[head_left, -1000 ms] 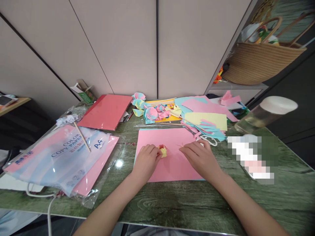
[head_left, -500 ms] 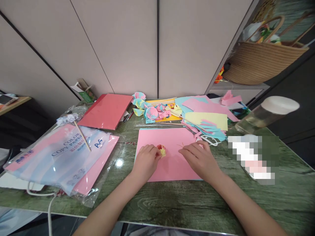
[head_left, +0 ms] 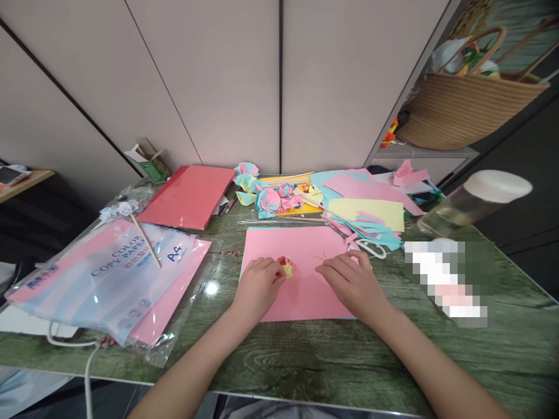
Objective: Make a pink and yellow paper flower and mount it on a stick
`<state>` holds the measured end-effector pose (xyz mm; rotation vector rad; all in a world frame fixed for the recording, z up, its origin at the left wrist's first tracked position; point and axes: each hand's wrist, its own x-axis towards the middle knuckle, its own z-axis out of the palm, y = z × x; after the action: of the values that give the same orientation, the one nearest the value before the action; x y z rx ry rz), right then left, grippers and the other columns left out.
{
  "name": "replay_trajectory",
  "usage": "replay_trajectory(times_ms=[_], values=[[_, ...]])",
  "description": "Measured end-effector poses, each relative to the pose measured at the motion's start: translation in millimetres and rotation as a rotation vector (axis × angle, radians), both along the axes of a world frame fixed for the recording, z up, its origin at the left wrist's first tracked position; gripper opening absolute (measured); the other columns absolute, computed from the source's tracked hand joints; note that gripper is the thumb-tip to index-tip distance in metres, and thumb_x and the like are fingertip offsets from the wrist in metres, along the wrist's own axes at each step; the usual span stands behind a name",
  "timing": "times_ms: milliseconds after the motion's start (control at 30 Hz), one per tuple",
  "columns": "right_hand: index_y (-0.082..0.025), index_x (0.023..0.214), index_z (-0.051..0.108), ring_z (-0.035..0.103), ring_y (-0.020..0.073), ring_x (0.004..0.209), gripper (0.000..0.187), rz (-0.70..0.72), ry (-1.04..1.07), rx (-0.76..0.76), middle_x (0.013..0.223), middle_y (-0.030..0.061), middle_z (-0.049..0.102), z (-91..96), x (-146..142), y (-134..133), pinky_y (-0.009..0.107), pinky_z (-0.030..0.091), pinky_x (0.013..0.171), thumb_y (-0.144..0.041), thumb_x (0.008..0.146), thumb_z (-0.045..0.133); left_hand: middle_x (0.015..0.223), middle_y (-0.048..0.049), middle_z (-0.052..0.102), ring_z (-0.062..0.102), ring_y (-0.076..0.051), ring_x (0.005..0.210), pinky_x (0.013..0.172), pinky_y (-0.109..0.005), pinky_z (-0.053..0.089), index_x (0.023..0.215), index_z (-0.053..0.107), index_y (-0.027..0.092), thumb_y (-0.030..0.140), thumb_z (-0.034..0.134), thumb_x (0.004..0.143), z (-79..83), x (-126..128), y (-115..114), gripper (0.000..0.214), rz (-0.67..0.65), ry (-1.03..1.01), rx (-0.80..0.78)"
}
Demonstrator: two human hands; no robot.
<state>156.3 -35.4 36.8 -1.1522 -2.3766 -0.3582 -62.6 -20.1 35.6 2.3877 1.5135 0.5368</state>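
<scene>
My left hand (head_left: pixel 262 282) pinches a small red and yellow paper flower (head_left: pixel 286 266) over a stack of pink paper (head_left: pixel 301 302). To its right, my right hand (head_left: pixel 349 279) has its fingertips pressed together above the same stack; what they hold, if anything, is too small to make out. Thin light-brown strands (head_left: pixel 320 256) show just beyond those fingertips. White-handled scissors (head_left: pixel 370 248) lie past the right hand, partly under paper scraps.
Crumpled paper flowers (head_left: pixel 269 199), paper strips (head_left: pixel 375 230) and thin wires (head_left: pixel 279 222) lie at the back. A bagged pack of colour paper (head_left: pixel 131 273) and a red folder (head_left: pixel 190 198) are left. A bottle (head_left: pixel 474 201) stands right, near a woven basket (head_left: pixel 476 107).
Both hands keep nearly the same place and grip. The flower and the right fingertips have shifted very slightly to the left.
</scene>
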Motion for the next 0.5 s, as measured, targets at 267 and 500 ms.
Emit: replay_trajectory(times_ms=[267,500], values=[[-0.019,0.088,0.057,0.049,0.0119,0.078,0.018,-0.005,-0.016,-0.013,0.081,0.0005,0.062,-1.4,-1.3,-0.4,0.033,0.024,0.083,-0.01,0.085,0.043,0.07,-0.0003,0.06,0.051,-0.014,0.07,0.068,-0.028,0.036,0.072,0.057,0.019,0.015,0.055,0.074,1.1,0.9,-0.1,0.005,0.013,0.038,-0.007],[-0.019,0.088,0.057,0.049,0.0124,0.079,0.018,-0.01,-0.009,0.002,0.083,0.0009,0.063,-1.2,0.5,0.1,0.034,0.024,0.082,-0.011,0.086,0.042,0.073,0.0017,0.06,0.049,-0.014,0.071,0.066,-0.026,0.035,0.077,0.055,0.02,0.016,0.059,0.072,2.0,0.8,2.6,0.008,-0.012,-0.059,-0.043]])
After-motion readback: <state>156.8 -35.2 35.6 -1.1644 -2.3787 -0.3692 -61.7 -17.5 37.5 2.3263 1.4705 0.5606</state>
